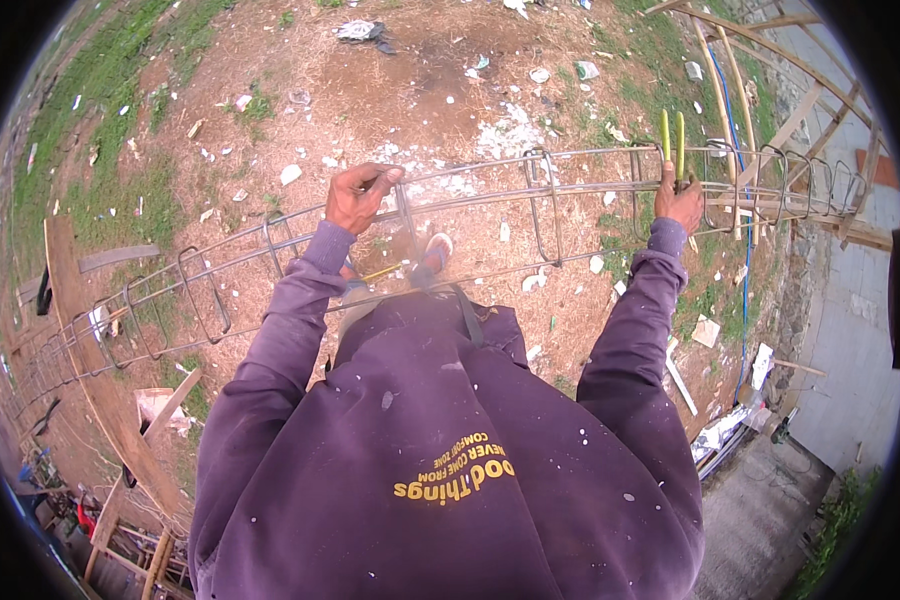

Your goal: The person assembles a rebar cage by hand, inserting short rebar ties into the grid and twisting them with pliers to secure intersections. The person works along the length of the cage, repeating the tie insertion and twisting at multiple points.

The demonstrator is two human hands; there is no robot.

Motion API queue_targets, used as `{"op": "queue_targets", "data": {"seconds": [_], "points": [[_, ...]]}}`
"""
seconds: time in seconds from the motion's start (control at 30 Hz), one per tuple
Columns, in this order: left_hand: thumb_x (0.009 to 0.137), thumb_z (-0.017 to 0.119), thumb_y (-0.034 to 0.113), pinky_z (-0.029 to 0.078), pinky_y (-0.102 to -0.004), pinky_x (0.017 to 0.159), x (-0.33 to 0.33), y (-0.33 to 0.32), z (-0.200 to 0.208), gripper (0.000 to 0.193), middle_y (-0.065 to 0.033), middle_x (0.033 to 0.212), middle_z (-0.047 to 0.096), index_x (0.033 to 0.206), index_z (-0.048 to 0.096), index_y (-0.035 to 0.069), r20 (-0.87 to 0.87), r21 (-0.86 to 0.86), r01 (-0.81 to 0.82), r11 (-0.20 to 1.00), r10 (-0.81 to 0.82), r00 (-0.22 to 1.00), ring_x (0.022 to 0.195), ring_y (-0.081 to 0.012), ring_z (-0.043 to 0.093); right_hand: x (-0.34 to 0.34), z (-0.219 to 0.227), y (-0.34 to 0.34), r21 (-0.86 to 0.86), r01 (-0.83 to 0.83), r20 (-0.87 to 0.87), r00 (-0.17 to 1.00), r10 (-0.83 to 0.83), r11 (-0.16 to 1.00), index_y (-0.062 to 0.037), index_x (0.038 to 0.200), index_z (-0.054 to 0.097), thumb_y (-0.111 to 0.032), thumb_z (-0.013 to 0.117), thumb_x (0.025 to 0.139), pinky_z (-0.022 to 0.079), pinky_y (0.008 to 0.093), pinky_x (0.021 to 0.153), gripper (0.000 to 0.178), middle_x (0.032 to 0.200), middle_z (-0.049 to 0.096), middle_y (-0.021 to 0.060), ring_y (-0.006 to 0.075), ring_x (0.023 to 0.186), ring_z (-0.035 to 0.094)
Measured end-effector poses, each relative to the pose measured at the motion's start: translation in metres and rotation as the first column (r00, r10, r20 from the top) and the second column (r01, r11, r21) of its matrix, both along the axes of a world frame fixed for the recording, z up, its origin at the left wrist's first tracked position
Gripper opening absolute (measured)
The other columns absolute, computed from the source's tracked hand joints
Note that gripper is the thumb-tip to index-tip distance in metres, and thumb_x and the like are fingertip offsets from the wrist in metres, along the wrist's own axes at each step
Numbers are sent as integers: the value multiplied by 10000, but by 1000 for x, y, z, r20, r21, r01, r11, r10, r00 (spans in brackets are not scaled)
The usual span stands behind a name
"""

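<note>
A long rebar cage (590, 187) of thin steel bars and rectangular stirrups runs across in front of me, from far left to far right. My left hand (356, 200) is closed at the cage's far upper bar, thumb and forefinger pinching the top of a stirrup (404, 208). Farther right, my right hand (678, 203) is wrapped round a hand tool with two yellow-green handles (680, 140), which point away from me. Its jaws are hidden by the hand and bars, so I cannot tell whether it is pliers or pincers. That hand rests against the cage.
A wooden plank (95, 370) supports the cage at left. Bamboo and timber poles (722, 90) stand at right beside a blue hose (745, 300). My sandalled foot (437, 247) shows beneath the bars. Litter (360, 31) dots the dirt and grass. A concrete slab (760, 520) lies lower right.
</note>
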State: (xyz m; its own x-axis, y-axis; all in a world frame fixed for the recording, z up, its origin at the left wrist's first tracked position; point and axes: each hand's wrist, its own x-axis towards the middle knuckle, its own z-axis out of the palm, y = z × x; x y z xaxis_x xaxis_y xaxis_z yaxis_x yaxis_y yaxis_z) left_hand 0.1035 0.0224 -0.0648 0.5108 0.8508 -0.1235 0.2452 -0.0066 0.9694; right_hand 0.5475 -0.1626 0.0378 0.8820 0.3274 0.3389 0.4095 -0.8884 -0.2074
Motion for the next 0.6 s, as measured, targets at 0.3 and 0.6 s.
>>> {"op": "queue_targets", "data": {"seconds": [0.3,0.6], "points": [[994,600,329,560,-295,775,-6,8,2,356,-108,953,725,1123,717,19,62,-129,71,989,-63,996,858,-144,673,70,-25,-31,-7,-129,-141,982,127,992,6,959,613,-650,609,867,482,468,803,662,880,671,202,360,874,653],[924,686,255,536,-337,866,-14,15,18,335,-111,1089,714,1199,688,64,70,-137,164,977,-156,985,965,-186,682,41,67,-20,785,8,-380,795,472,619,42,971,613,-569,497,982,551,273,591,622,910,701,171,185,803,688]]}}
